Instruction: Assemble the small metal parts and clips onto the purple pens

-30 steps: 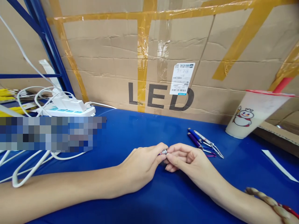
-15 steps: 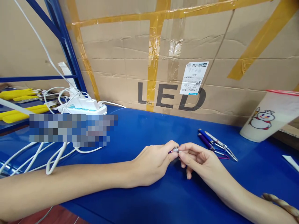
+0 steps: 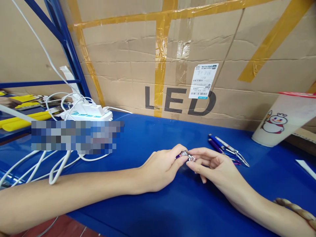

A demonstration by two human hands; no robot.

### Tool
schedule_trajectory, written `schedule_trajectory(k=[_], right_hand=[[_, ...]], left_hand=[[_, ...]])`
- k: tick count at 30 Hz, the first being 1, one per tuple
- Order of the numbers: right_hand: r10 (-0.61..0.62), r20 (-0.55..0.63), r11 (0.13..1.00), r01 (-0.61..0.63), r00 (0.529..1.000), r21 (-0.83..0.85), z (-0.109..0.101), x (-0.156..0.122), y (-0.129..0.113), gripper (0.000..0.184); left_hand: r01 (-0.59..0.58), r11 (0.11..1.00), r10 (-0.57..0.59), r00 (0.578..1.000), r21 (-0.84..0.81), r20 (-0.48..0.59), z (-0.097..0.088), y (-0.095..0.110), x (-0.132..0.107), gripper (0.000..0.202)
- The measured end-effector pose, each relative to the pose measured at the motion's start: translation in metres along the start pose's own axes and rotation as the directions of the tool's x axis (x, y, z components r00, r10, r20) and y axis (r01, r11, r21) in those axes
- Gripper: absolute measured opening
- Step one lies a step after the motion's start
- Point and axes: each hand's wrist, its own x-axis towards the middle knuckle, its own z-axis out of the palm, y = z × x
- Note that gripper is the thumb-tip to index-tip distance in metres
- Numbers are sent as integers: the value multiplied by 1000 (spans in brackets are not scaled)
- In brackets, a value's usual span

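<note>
My left hand (image 3: 160,169) is closed around a slim purple pen-like tube (image 3: 183,154) with a printed white label. Its body mostly disappears inside my fist; the labelled end sticks out between thumb and forefinger. On that end is a small metal clip (image 3: 191,158) with a ring shape. My right hand (image 3: 216,163) has its thumb and forefinger at this clip, with the other fingers loosely curled below. Behind my right hand lie several similar pen-like tubes (image 3: 217,144) in blue, purple and silver, with metal clips.
A lidded plastic cup (image 3: 274,126) with a snowman print stands at the right. A large cardboard box (image 3: 118,75) walls off the back of the blue table (image 3: 138,131). On the left are a power strip (image 3: 98,116), white cables (image 3: 59,166) and yellow-handled tools (image 3: 27,121).
The fingertips of my right hand have parted slightly from those of my left, so the label and metal clip now show between them. The view has shifted a little.
</note>
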Motion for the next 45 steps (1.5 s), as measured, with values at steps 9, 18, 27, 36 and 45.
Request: schedule_trajectory(k=[9, 18, 27, 36, 45], right_hand=[[-288, -77, 948, 273, 954, -162, -6, 1, -3, 22], [-320, -46, 931, 305, 946, -199, -13, 2, -3, 22], [-210, -28, 968, 203, 977, -150, -12, -2, -8, 25], [-132, 21, 987, 133, 991, -87, -10, 0, -2, 29], [-152, 59, 972, 160, 987, -174, -13, 0, 0, 35]], left_hand=[[-112, 992, 113, 993, 51, -16, -1, -2, 2, 27], [-208, 969, 213, 977, 132, -26, 2, -6, 2, 29], [-281, 950, 275, 959, 133, 61, 2, -6, 1, 29], [-238, 947, 224, 971, 215, 87, 1, -1, -2, 29], [-217, 963, 216, 976, 158, 24, -1, -2, -1, 26]])
